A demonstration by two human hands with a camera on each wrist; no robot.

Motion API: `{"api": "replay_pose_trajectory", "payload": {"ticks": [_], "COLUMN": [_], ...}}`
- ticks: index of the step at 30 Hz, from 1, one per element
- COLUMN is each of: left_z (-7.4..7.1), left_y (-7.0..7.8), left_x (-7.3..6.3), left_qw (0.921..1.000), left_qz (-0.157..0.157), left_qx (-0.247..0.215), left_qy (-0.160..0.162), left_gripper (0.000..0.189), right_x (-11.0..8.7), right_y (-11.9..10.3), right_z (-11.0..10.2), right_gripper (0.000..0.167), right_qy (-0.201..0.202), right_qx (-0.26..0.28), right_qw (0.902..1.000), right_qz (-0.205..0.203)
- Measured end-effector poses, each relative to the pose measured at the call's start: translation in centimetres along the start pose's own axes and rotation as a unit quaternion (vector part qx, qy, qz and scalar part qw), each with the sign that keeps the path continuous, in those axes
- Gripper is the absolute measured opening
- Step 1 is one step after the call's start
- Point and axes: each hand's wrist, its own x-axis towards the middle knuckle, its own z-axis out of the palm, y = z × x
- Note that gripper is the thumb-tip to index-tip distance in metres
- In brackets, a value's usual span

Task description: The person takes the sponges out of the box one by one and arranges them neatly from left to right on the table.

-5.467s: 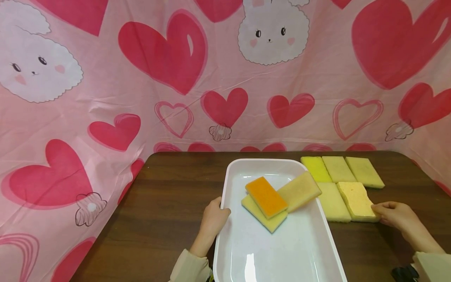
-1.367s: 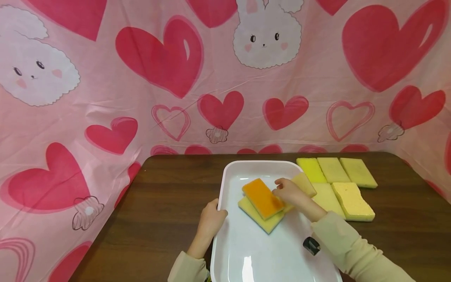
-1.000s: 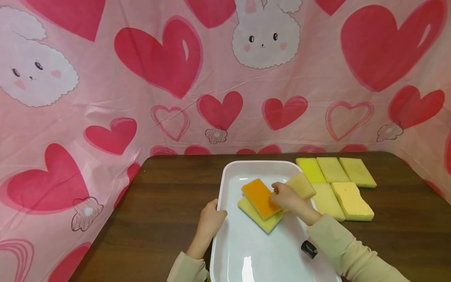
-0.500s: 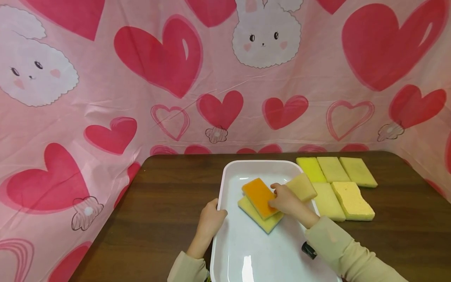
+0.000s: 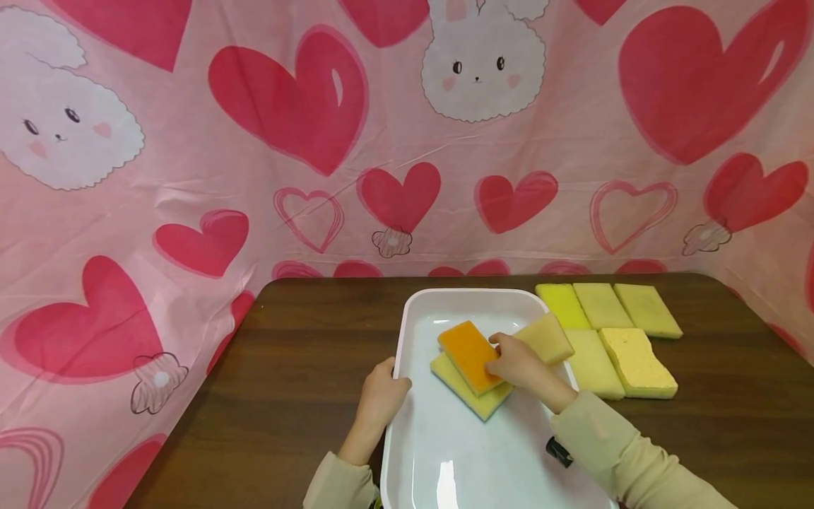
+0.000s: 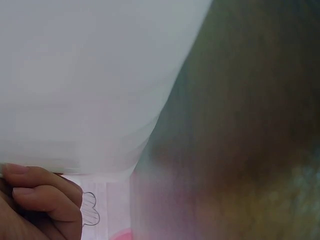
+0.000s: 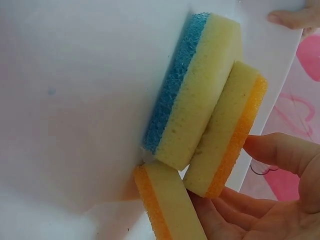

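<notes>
My left hand (image 5: 384, 392) grips the left rim of the white tray (image 5: 439, 452), thumb over the edge. In the left wrist view, curled fingers (image 6: 47, 195) show at the tray's rim. Inside the tray, my right hand (image 5: 518, 362) pinches the lower right part of an orange-topped sponge (image 5: 467, 353). The right wrist view shows the thumb on its orange face (image 7: 240, 135) and other fingers around its end. Partly beneath it lies a sponge (image 5: 485, 404) with a blue underside (image 7: 175, 85). Another sponge (image 5: 548, 338), cream side up, leans on the tray's right rim, partly behind my hand.
Right of the tray, several sponges lie in two rows on the brown wooden table (image 5: 292, 396): a bright yellow one (image 5: 561, 304), pale ones (image 5: 647, 309), and a wavy-edged one (image 5: 636, 360). A pink heart-patterned cloth (image 5: 407, 141) hangs behind.
My right hand has left the wavy-edged sponge on the table and come into the tray, where its fingers have closed on the orange-topped sponge. My left hand keeps its hold.
</notes>
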Motion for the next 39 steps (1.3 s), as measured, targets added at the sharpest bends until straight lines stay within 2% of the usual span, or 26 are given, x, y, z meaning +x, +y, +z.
{"api": "replay_pose_trajectory", "payload": {"ticks": [9,16,39], "left_z": [-0.02,-0.09,-0.08], "left_y": [-0.01,0.13,-0.04], "left_x": [0.05,0.05,0.19], "left_qw": [1.0,1.0,0.9998], "left_qz": [0.002,0.003,0.01], "left_qx": [0.003,0.003,0.014], "left_qy": [-0.001,-0.001,0.004], "left_gripper": [0.035,0.033,0.031], "right_x": [-0.05,-0.06,-0.49], "right_y": [0.07,0.03,-0.16], "right_z": [-0.02,0.0,-0.34], "right_gripper": [0.053,0.057,0.051], "right_qy": [0.008,0.012,0.025], "right_qx": [-0.008,0.004,0.038], "right_qw": [0.9997,0.9998,0.999], "right_qz": [-0.023,-0.014,0.001]}}
